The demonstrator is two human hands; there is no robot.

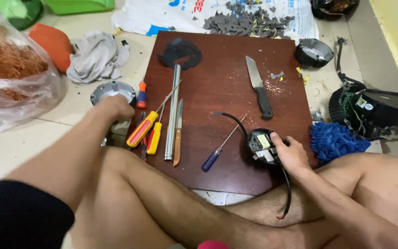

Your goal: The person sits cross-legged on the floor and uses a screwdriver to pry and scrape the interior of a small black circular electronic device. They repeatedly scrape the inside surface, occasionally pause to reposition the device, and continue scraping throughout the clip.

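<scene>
The right hand [291,154] is gripping a small black electrical module [262,145] at the wooden board's [217,83] near edge, while the left hand [116,107] is closing over a round metal housing [112,88] beside the screwdrivers [146,129].

A dark brown wooden board [222,92] is lying on the pale tiled floor [14,143], before the person's crossed legs. On it, a black-handled steel kitchen knife [259,93] is lying toward 1 o'clock from the board's middle, and a flat black notched ring [179,53] at 11 o'clock. A blue-handled thin screwdriver [222,145] is lying at 6 o'clock. A small black round casing with a cable [261,146] is sitting at 4 o'clock under the right hand [291,154]. Two yellow-handled screwdrivers [147,130] and a long grey metal tube [173,113] are lying at 9 o'clock. Off the board's edge at 9 o'clock, the left hand [116,107] is resting on a round grey metal housing [113,90].
</scene>
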